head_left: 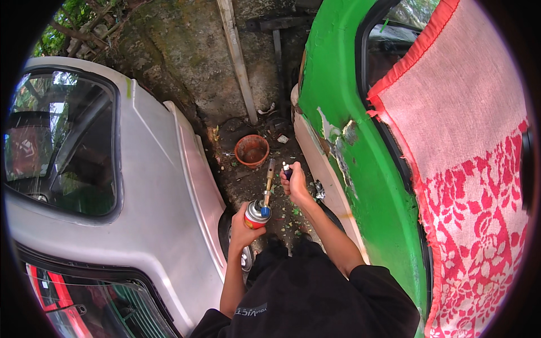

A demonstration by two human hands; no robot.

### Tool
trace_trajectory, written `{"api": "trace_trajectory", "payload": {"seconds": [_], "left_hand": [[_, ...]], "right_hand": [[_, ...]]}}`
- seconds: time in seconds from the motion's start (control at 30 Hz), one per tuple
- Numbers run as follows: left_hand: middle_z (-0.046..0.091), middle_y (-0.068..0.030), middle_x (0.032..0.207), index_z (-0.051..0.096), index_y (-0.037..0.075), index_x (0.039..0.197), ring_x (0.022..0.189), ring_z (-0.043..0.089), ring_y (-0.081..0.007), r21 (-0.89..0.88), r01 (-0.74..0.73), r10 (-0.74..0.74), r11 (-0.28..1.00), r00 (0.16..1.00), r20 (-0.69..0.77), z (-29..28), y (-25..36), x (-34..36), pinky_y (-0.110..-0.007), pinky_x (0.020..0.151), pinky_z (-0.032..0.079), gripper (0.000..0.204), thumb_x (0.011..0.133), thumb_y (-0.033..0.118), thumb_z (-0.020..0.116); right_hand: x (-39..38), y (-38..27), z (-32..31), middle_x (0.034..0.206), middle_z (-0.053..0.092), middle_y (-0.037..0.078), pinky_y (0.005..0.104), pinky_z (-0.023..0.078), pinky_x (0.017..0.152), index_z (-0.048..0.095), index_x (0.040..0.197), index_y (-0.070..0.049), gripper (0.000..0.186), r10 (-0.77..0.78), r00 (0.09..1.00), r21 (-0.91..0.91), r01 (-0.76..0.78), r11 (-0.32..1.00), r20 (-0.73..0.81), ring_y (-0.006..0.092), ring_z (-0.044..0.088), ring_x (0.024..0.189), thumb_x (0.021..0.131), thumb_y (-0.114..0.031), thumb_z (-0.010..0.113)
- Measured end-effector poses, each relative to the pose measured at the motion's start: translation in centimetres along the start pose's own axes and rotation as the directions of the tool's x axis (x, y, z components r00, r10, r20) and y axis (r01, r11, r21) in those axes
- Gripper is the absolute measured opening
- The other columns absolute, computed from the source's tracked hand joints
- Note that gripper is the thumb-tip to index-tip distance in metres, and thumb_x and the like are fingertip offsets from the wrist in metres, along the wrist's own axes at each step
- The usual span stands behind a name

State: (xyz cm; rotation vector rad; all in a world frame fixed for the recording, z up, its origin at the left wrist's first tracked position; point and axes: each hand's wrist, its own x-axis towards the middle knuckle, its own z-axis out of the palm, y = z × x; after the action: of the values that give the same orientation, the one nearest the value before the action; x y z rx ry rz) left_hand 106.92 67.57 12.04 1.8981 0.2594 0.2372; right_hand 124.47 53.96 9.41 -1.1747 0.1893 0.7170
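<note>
My left hand (242, 225) grips a red and silver gas canister (256, 218) with a torch head screwed on top. The torch has a blue fitting (265, 210), and its brass tube (269, 180) points away from me, toward the wall. My right hand (295, 183) is closed on a small dark lighter (287, 170), thumb near its top, held a short way to the right of the torch's metal nozzle (271, 167). The two do not touch. I cannot make out any flame.
A grey car (146, 163) stands on my left, a green car (355, 186) with peeling paint on my right, draped with a red-and-pink cloth (462, 146). Ahead are a mossy wall (169, 50), a leaning post (240, 67) and a terracotta pot (251, 151) on littered ground.
</note>
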Motion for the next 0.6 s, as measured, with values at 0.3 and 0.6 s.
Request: {"api": "trace_trajectory", "payload": {"seconds": [0.3,0.6], "left_hand": [[0.066,-0.0096,0.085,0.057,0.001,0.102,0.08,0.067,-0.0193,0.001,0.04,-0.04,0.999,0.998,0.056,0.1,-0.7,-0.3,-0.031,0.078,0.052,0.054,0.054,0.006,0.079],[0.066,-0.0098,0.085,0.056,0.0,0.102,0.08,0.066,-0.018,-0.004,0.036,-0.035,0.999,0.998,0.056,0.2,-0.9,-0.2,-0.03,0.078,0.052,0.053,0.054,0.006,0.079]], "right_hand": [[-0.5,-0.7,1.0,0.053,0.035,-0.007,0.027,0.015,0.037,0.044,0.069,-0.013,0.043,-0.035,0.999,-0.012,0.035,0.999,0.007,0.007,0.022,0.039,0.094,-0.046,0.032],[-0.1,0.4,-0.1,0.055,0.037,-0.006,0.0265,0.018,0.038,0.045,0.072,-0.014,0.043,0.024,0.999,0.009,-0.024,1.0,0.044,0.0076,0.023,0.04,0.095,-0.047,0.031]]}}
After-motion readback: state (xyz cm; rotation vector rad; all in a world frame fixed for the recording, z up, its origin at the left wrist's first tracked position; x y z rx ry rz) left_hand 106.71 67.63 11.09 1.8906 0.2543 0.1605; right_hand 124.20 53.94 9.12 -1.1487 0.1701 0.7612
